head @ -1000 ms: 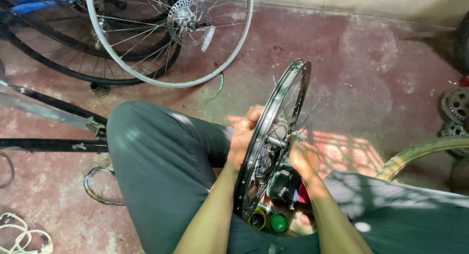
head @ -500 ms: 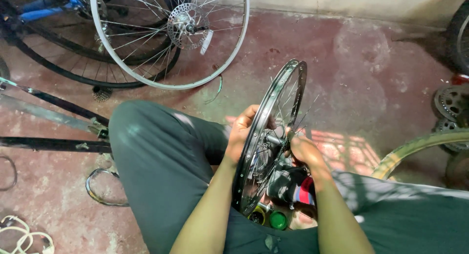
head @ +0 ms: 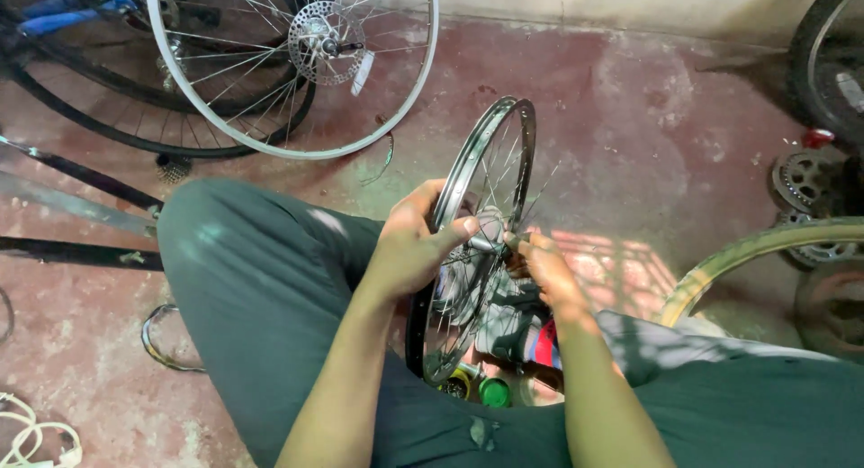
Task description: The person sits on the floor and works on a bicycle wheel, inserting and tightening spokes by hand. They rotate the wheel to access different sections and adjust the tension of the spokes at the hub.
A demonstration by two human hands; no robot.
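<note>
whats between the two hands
In the head view, the dark wheel stands upright between the left hand and right hand; its spokes and hub fill the gap.

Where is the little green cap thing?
In the head view, the green cap lies low on the floor between the person's knees, just under the dark wheel rim, right of centre.

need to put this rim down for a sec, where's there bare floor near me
Bare red concrete floor lies ahead, bordered by the black spoked rim you hold, the silver disc-brake wheel at the left and the grey sprockets at the right. It is crowded between your knees, with a green cap and small parts, and at the left by the black frame tubes.
</note>
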